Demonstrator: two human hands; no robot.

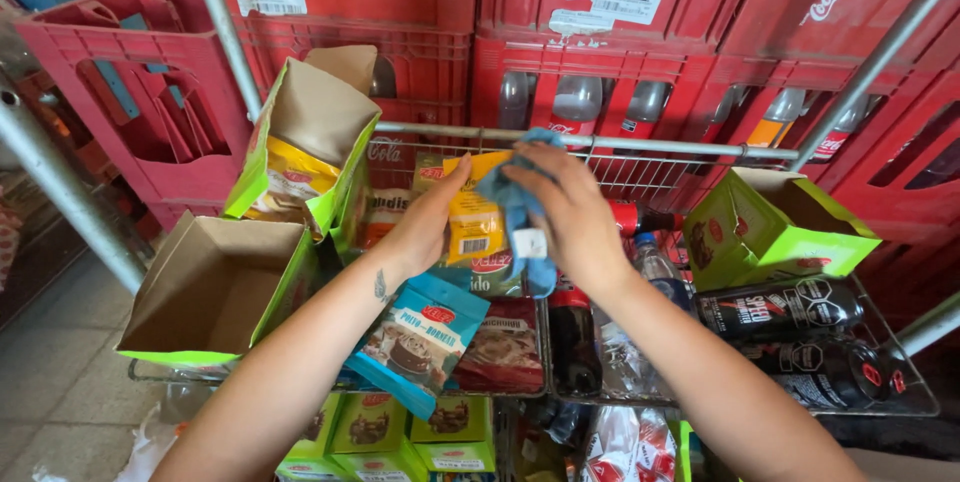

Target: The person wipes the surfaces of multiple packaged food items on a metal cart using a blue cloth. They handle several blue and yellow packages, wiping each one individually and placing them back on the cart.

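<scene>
left hand [425, 227] is in the middle of the frame, fingers curled round the edge of a yellow packet [472, 207], holding it up over the wire rack [640, 170]. right hand [565, 212] is just beside it, closed on a blue cloth [520, 212] and pressing that cloth against the packet's right side, so both hands meet on the same packet. the cloth hangs down below the right hand with a little white tag on it. under the left wrist there's a blue pouch [415, 342] with a cake picture, tilted, and next to it a dark red pouch [500, 347]. lower left of the frame has an open cardboard box [215, 287] with green sides, looks hollow from here, and above it another green box [305, 142] tipped over with yellow packets inside. a third green box [775, 227] sits at the right, just above two black cans [790, 332] lying on their sides. small clear bottle [655, 267] right by the right forearm. whole back of the frame is red crates [420, 2] stacked up with bottles in them.
</scene>
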